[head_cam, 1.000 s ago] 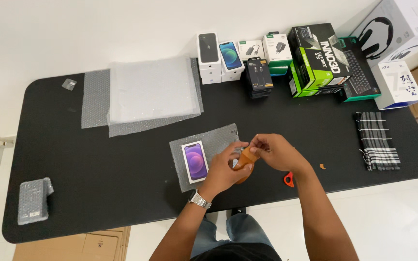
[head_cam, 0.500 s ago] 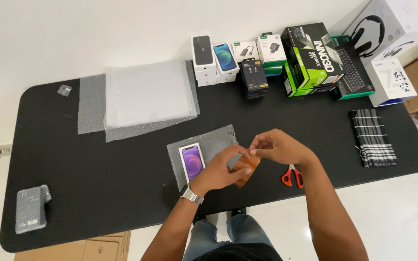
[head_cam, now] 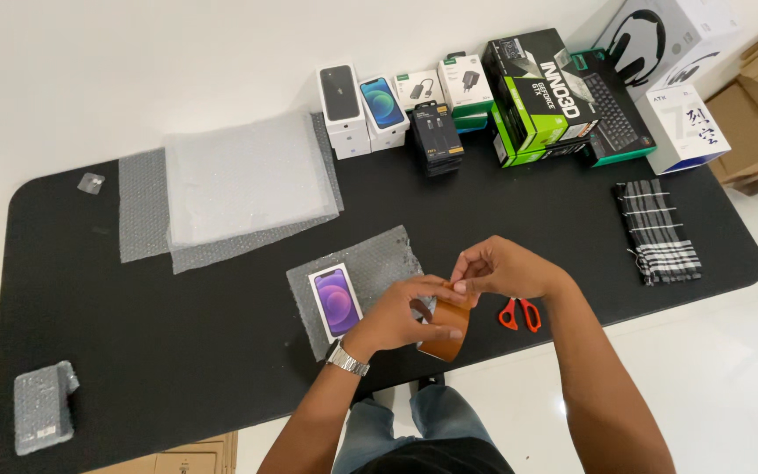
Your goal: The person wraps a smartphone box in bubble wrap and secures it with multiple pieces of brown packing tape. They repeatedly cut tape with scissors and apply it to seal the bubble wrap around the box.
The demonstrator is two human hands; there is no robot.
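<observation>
A brown roll of packing tape (head_cam: 446, 332) is held over the table's front edge. My left hand (head_cam: 401, 314) grips the roll from the left. My right hand (head_cam: 502, 268) pinches the tape's end at the top of the roll. Just left of my hands a white phone box with a purple phone pictured on it (head_cam: 336, 300) lies on a small sheet of bubble wrap (head_cam: 379, 259). Red-handled scissors (head_cam: 518, 313) lie on the table right of the roll, below my right wrist.
A stack of bubble wrap sheets (head_cam: 239, 184) lies at the back left. Several product boxes (head_cam: 484, 105) line the far edge. A folded checked cloth (head_cam: 657, 230) lies at the right, and a wrapped parcel (head_cam: 42, 405) sits at the near left corner of the black table (head_cam: 133, 325).
The roll of tape has come lower toward the table's front edge in both hands. The scissors, hidden behind my hands a second ago, now show fully.
</observation>
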